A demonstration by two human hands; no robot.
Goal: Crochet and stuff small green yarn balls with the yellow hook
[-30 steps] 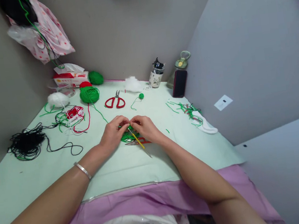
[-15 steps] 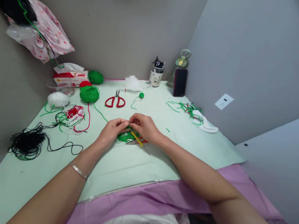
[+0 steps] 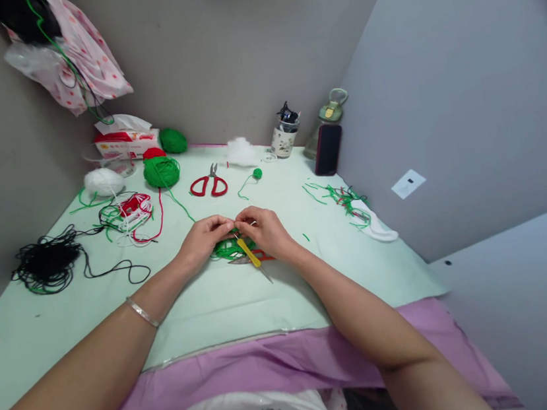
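My left hand [image 3: 205,240] and my right hand [image 3: 264,231] meet fingertip to fingertip over the middle of the pale green table [image 3: 216,305]. Both are closed in a pinch. Under them lies a small green crochet piece [image 3: 226,250], which my left fingers hold. My right hand grips a crochet hook with a yellow handle [image 3: 250,255] that slants down toward me. A second pair of scissors with orange handles [image 3: 255,258] lies partly hidden beneath the hands. Green yarn runs from the piece back to a green ball [image 3: 162,171].
Red scissors [image 3: 209,184], a small green ball [image 3: 257,174], white stuffing [image 3: 241,151], a cup [image 3: 285,140], a phone [image 3: 327,150] and a bottle [image 3: 333,113] stand at the back. Black yarn [image 3: 48,260], red-white tangle [image 3: 129,209], white ball [image 3: 102,181], tissue box [image 3: 126,141] left. Green scraps [image 3: 350,202] right.
Both hands stayed together over the green piece with only small finger movements. The yellow hook has shifted slightly and the view dropped a little.
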